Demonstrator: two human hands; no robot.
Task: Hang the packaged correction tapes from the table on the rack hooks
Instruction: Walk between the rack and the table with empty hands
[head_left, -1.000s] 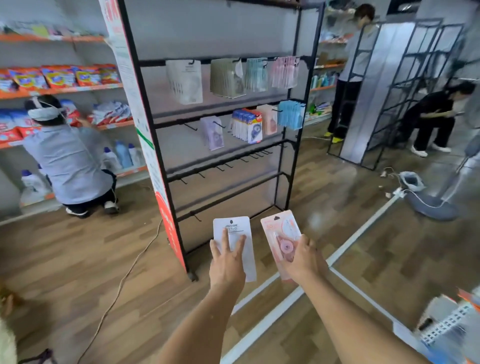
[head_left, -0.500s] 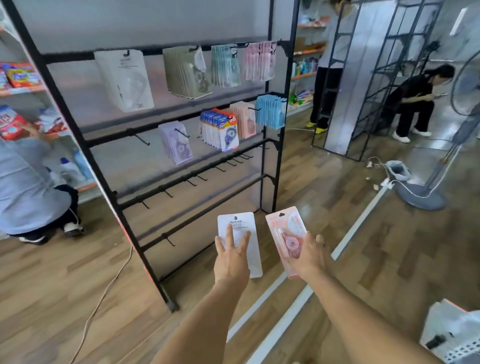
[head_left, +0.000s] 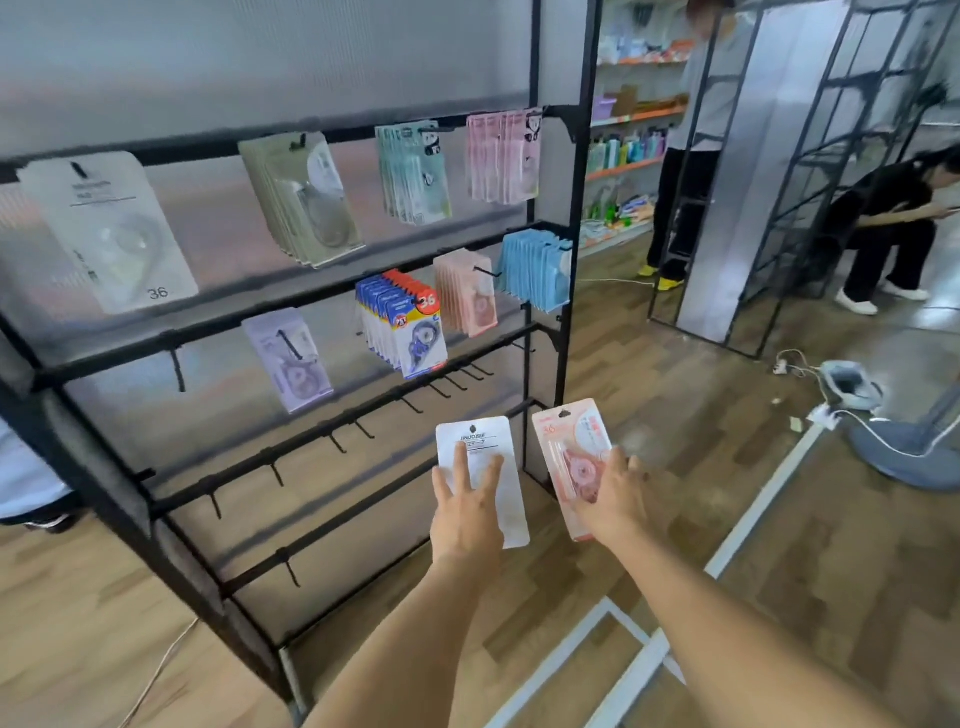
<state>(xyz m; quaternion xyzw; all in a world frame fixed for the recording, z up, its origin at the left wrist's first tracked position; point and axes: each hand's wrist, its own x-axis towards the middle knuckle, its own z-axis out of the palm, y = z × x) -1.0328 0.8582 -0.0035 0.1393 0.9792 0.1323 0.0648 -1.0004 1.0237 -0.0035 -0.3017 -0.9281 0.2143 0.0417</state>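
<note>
left hand (head_left: 467, 512) holds the white pack (head_left: 483, 480), fingers spread up its back, thumb hidden; right hand (head_left: 613, 496) grips the pink pack (head_left: 571, 462) low down. both sit in front of the rack (head_left: 574, 208), below the pink stack (head_left: 465, 293). best move, i'd say: lift one pack, line its top hole square to the hook, slide on.

A person in black clothes (head_left: 883, 228) sat at the right beside a tall black metal frame (head_left: 810, 171). A grey round fan base (head_left: 904, 452) stood on the brown wood-plank floor (head_left: 675, 395), near a white power strip (head_left: 821, 413).
</note>
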